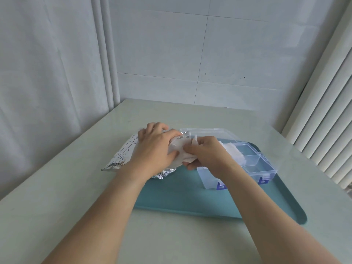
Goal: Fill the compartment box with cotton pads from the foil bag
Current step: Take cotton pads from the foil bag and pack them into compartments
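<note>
Cotton pads (185, 156) are coming out of the foil bag (123, 153) in the head view, a white bunch caught between your two hands just left of the compartment box (253, 164). Your left hand (154, 147) lies over the bag's mouth, its fingers curled around the foil and holding it down against the counter (57, 187). Your right hand (205, 155) has its fingers pinched on the bunch of pads. The box sits open on the teal tray (181, 197), lid (205, 132) laid back, and some pads (233, 151) already fill a far compartment, while the near right ones look empty. So you seem to be mid-pull on another batch. Next, draw the bunch clear of the bag, carry it right, and press it into an unfilled compartment without snagging the dividers.
</note>
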A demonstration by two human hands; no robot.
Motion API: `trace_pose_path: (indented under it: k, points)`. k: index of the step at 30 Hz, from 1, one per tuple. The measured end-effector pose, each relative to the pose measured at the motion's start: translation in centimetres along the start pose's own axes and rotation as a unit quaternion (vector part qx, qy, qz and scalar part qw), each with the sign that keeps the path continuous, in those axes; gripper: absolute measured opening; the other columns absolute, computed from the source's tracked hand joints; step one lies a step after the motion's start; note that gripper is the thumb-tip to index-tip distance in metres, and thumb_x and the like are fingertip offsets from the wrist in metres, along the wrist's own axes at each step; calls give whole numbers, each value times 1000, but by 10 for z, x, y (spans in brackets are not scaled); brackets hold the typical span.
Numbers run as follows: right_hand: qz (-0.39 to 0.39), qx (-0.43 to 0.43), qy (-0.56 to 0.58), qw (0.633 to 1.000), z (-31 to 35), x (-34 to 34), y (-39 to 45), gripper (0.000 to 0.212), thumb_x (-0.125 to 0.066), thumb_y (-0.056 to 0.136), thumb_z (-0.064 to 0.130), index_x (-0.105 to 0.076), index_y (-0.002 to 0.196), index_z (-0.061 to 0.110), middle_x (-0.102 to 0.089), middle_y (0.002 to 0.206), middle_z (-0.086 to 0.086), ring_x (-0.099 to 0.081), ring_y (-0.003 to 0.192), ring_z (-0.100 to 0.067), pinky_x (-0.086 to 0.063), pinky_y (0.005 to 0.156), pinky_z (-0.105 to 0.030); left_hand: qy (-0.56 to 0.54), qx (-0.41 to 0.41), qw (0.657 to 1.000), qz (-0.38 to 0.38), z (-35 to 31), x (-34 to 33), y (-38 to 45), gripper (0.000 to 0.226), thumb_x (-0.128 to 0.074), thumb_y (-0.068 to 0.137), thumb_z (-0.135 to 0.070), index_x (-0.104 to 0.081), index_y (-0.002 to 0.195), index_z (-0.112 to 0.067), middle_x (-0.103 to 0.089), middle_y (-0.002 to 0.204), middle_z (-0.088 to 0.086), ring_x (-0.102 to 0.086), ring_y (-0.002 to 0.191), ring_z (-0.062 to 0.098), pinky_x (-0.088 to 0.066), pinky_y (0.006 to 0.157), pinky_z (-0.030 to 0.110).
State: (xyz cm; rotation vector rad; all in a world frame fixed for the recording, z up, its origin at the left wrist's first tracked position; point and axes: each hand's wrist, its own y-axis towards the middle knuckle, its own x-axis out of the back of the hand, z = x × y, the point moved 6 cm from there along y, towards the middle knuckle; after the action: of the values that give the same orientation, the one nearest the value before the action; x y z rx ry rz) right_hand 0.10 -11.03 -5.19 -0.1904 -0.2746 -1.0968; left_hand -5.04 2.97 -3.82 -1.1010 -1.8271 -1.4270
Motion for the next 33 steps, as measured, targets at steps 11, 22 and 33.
trace_pose_path:
  k: [11, 22, 33]
  points:
    - [-134, -14, 20, 991, -10, 25, -3, 13, -64, 82, 4, -69, 83, -8, -68, 58, -11, -68, 51, -30, -60, 76, -57, 75, 67, 995, -2, 14, -3, -2, 52, -61, 85, -13, -57, 132, -38, -43, 131, 0, -29, 129, 24, -18, 103, 37]
    - [-166, -46, 180, 968, -11, 65, -15, 11, -66, 88, -5, -64, 78, -4, -57, 60, -10, -59, 41, -14, -53, 44, -22, -90, -42, 972, -213, -23, 26, -8, 38, -55, 80, -31, -68, 112, -14, -60, 113, 2, -48, 115, 25, -35, 95, 37]
    - [-45, -40, 236, 970, -9, 81, -33, 7, -65, 91, 1, -68, 86, -2, -59, 73, -6, -51, 46, -11, -46, 43, -19, -498, 209, 826, 162, -83, -28, -34, 60, -49, 90, -70, -63, 100, -13, -69, 95, 15, -72, 61, 33, -47, 46, 29]
